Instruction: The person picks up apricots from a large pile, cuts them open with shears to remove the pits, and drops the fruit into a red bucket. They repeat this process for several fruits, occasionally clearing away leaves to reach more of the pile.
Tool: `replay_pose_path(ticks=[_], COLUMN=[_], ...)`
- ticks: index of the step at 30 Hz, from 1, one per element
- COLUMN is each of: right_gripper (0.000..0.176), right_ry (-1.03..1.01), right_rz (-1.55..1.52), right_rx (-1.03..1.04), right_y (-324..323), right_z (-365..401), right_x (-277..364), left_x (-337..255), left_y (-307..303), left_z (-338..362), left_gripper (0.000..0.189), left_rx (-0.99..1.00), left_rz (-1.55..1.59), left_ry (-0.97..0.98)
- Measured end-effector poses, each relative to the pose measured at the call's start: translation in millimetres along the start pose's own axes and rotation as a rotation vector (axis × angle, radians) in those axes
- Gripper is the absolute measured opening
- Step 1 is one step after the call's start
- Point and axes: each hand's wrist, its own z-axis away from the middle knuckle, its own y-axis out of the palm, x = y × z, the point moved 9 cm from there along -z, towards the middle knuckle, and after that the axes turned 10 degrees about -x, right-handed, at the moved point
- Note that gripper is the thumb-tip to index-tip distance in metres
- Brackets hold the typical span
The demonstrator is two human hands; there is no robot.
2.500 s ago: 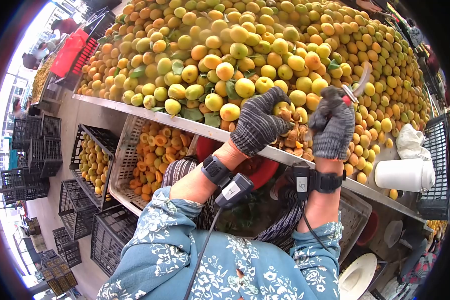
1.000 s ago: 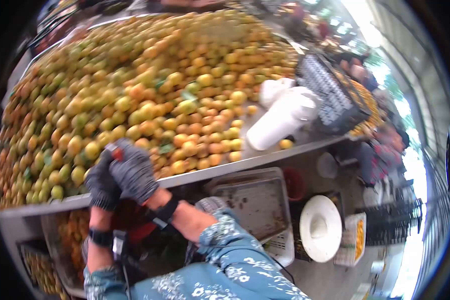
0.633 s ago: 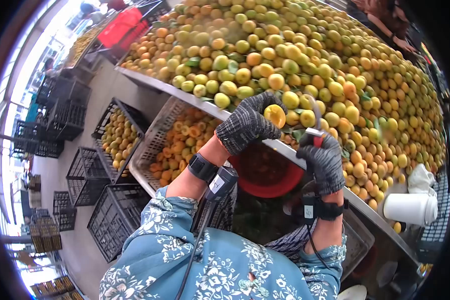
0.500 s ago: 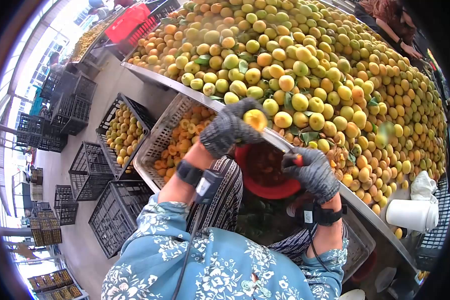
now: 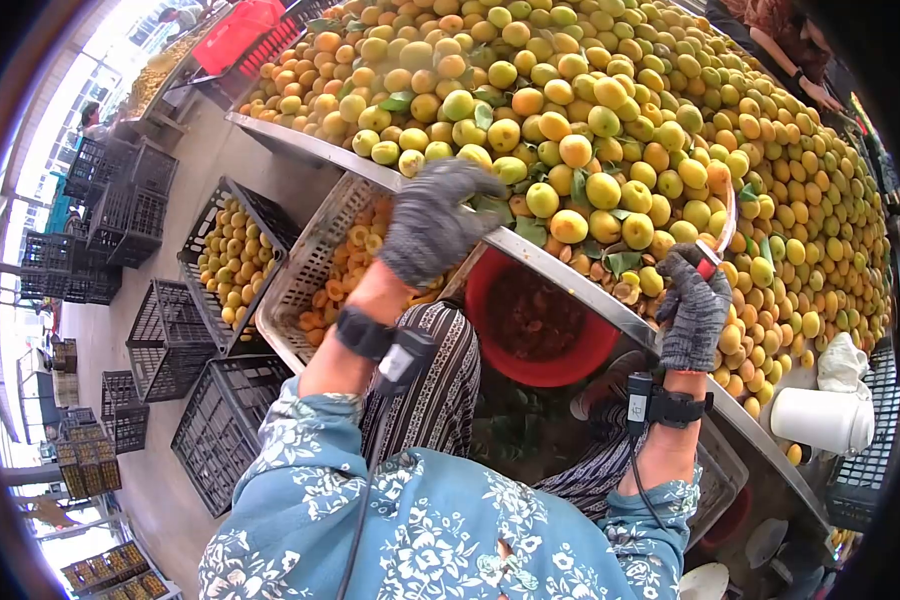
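My left hand (image 5: 432, 222), in a grey knit glove, is blurred and hangs with its back to the camera over the table's edge, above a white crate (image 5: 310, 262) of halved apricots. What it holds is hidden. My gloved right hand (image 5: 694, 312) grips a red-handled knife (image 5: 718, 245), blade pointing up, beside the heap of yellow-orange apricots (image 5: 590, 130). A red bowl (image 5: 573, 368) of pits sits under the table edge between my hands.
The metal table (image 5: 290, 142) carries the big fruit heap. A black crate (image 5: 220, 262) of whole apricots and empty black crates (image 5: 215, 440) stand on the floor at left. A white container (image 5: 820, 420) lies at right. Another person's arms (image 5: 785, 45) show top right.
My left hand, which held an apricot at the knife, has swung left toward the white crate. My right hand has lifted the knife up to the heap's edge.
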Motion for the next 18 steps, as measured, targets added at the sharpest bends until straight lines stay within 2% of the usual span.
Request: replay_pose_path(ticks=[1,2,4,5,7,8,10,12,14,16,18], right_gripper=[0.015,0.015,0.019,0.019,0.019,0.02,0.02,0.02,0.019,0.019,0.021], right_ry=[-0.008,-0.007,-0.041,-0.026,-0.028,-0.03,-0.023,-0.016,-0.032,-0.027,0.014], right_rz=[0.036,0.036,0.161,0.143,0.151,0.161,0.147,0.131,0.104,0.076,0.114], right_rx=[0.004,-0.001,-0.011,0.021,0.021,0.027,0.02,0.015,0.007,0.012,0.025], right_y=[-0.6,-1.0,0.3,2.8,1.2,0.9,0.1,-0.8,-1.8,-4.7,-2.7], right_z=[-2.0,-2.1,0.8,3.2,2.3,1.8,0.0,-1.1,-2.8,-8.7,-8.0], right_x=[-2.4,-2.3,-1.2,0.0,3.5,4.6,6.3,6.6,8.7,5.5,6.8], left_x=[-23.1,-29.5,-40.2,-38.6,-23.2,-25.4,-19.1,-19.0,-23.8,-40.6,-32.8], left_y=[17.7,33.2,67.9,80.0,111.8,113.5,123.8,125.8,115.4,94.3,91.7], left_z=[-6.7,-10.1,-12.7,-15.3,-16.1,-16.9,-15.0,-11.6,-13.8,-20.6,-26.6], left_gripper=[0.042,0.042,0.046,0.046,0.043,0.043,0.045,0.049,0.047,0.046,0.048], left_rx=[0.04,0.044,0.117,0.122,0.272,0.276,0.418,0.425,0.324,0.145,0.238], left_rz=[-0.13,-0.127,-0.39,-0.39,-0.6,-0.601,-0.659,-0.707,-0.564,-0.336,0.384], left_ry=[0.197,0.2,0.275,0.278,0.299,0.303,0.247,0.251,0.203,0.232,-0.158])
